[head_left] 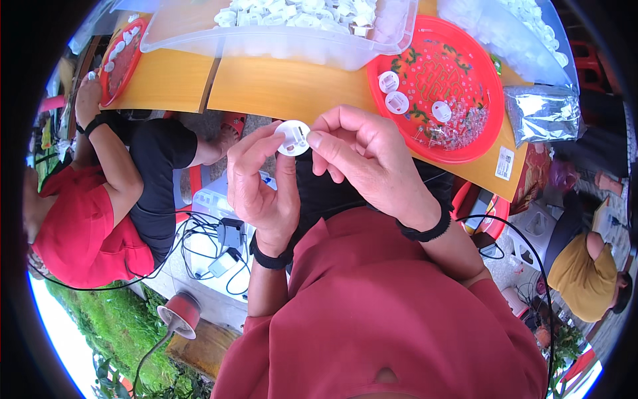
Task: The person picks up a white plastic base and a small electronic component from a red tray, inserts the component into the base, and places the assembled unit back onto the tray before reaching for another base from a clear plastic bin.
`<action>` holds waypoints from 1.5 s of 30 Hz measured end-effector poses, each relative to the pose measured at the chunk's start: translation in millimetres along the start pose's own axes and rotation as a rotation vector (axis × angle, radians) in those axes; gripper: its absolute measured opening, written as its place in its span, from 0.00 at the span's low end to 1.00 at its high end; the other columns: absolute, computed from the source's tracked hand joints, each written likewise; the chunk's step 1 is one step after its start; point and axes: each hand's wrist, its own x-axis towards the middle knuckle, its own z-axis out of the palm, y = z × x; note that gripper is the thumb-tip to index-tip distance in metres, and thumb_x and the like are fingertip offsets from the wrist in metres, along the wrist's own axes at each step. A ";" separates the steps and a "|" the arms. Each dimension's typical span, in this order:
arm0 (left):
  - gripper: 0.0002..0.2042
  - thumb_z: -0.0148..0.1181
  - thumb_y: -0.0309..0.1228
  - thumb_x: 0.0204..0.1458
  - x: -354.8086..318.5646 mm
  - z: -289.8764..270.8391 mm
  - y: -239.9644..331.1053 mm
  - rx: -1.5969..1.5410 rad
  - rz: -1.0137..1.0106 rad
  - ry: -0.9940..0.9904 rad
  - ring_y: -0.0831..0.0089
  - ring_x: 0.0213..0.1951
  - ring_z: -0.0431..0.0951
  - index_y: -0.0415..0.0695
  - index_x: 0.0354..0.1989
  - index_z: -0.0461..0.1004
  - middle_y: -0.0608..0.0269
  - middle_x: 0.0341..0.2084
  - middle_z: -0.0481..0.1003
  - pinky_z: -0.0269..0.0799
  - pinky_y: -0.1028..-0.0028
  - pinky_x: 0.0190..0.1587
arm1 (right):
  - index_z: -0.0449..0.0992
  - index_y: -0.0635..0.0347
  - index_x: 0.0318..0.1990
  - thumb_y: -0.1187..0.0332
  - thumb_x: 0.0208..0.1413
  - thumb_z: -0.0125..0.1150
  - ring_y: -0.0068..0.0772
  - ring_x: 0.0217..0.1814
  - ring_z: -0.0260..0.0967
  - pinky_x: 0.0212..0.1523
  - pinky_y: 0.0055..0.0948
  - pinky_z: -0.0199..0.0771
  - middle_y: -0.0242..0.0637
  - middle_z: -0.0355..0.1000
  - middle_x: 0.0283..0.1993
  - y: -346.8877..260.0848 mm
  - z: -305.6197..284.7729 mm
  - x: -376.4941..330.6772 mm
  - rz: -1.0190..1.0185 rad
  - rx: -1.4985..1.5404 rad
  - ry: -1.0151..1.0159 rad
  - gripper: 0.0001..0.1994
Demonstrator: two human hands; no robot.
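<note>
Between the thumb and fingers of my left hand (262, 176) is a round white plastic disc (292, 137) with a recess in its face. My right hand (372, 156) meets the disc's right edge, its thumb and forefinger pinched together there. Whatever lies between those fingertips is too small to make out. Both hands are raised in front of my body, short of the table edge. Beyond my right hand a red round tray (435, 36) holds a few similar white discs (397, 102) and a heap of small clear pieces (458, 126).
A clear plastic bin (392, 40) of white parts stands on the yellow table (286, 80). A silvery plastic packet (541, 113) lies right of the tray. At left, a person in red (93, 219) sits by another red tray (123, 60). Black cables (199, 243) lie low at left.
</note>
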 end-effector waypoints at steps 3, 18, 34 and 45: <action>0.11 0.63 0.15 0.45 7.3 -8.3 11.1 0.112 0.002 -0.069 0.63 0.39 0.77 0.41 0.36 0.76 0.54 0.38 0.77 0.73 0.71 0.41 | 0.71 0.69 0.37 0.72 0.61 0.55 0.15 0.29 0.70 0.27 0.15 0.66 0.31 0.71 0.29 -9.0 0.7 -0.5 0.065 0.003 -0.013 0.06; 0.10 0.63 0.14 0.43 21.6 0.5 7.2 0.097 -0.047 -0.124 0.61 0.36 0.78 0.40 0.34 0.76 0.55 0.36 0.77 0.73 0.70 0.37 | 0.74 0.66 0.37 0.69 0.60 0.59 0.13 0.25 0.67 0.24 0.17 0.65 0.28 0.71 0.25 -16.1 -8.1 -1.1 0.075 -0.352 0.084 0.07; 0.06 0.62 0.24 0.49 97.1 -50.6 -133.8 0.364 -0.308 0.263 0.69 0.28 0.77 0.37 0.35 0.77 0.58 0.30 0.78 0.69 0.70 0.29 | 0.78 0.63 0.38 0.63 0.55 0.62 0.18 0.27 0.69 0.28 0.20 0.70 0.30 0.74 0.30 -144.4 -23.9 189.6 -0.007 -1.066 0.007 0.11; 0.10 0.63 0.25 0.48 107.7 -43.9 -151.7 0.397 -0.433 0.129 0.68 0.26 0.75 0.39 0.40 0.78 0.57 0.26 0.75 0.70 0.69 0.33 | 0.74 0.66 0.44 0.62 0.42 0.70 0.34 0.25 0.73 0.23 0.32 0.72 0.41 0.74 0.24 -93.5 -17.7 247.9 0.172 -1.729 -0.245 0.22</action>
